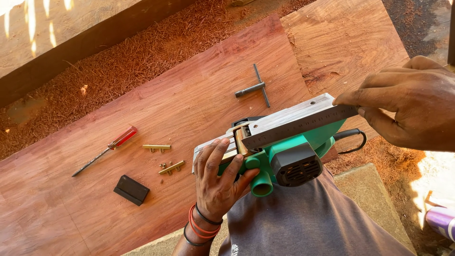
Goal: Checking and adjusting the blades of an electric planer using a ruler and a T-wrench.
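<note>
- Head view: the electric planer (284, 151), green-bodied, lay upturned on the person's lap with its grey sole facing up, at the near edge of the reddish plank (189, 95).
- The left hand (219, 182) was wrapped around the planer's front end, fingers curled over the front shoe and thumb against the green side; a firm, closed hold.
- The right hand (410, 102) pinched the far end of a steel ruler (303, 125) between thumb and fingertips, a narrow grip, with the ruler laid lengthwise on the sole and crossing the cutter slot just right of the left fingers.
- To do this well, I judged the ruler should sit flat on the rear shoe, pressed lightly, while the left hand kept the body from rocking; any tilt would give a false reading over the blade.
- Beyond the left hand's knuckles lay one T-handled wrench (253, 87).
- Left of that grip lay two brass-coloured clamp bars (156, 148), a few small screws (163, 165) too tiny to count surely, one red-handled screwdriver (106, 149) and one black block (131, 189).
- One planer, one ruler, two hands in view.
- Red shavings (118, 66) lay heaped past the plank.
</note>
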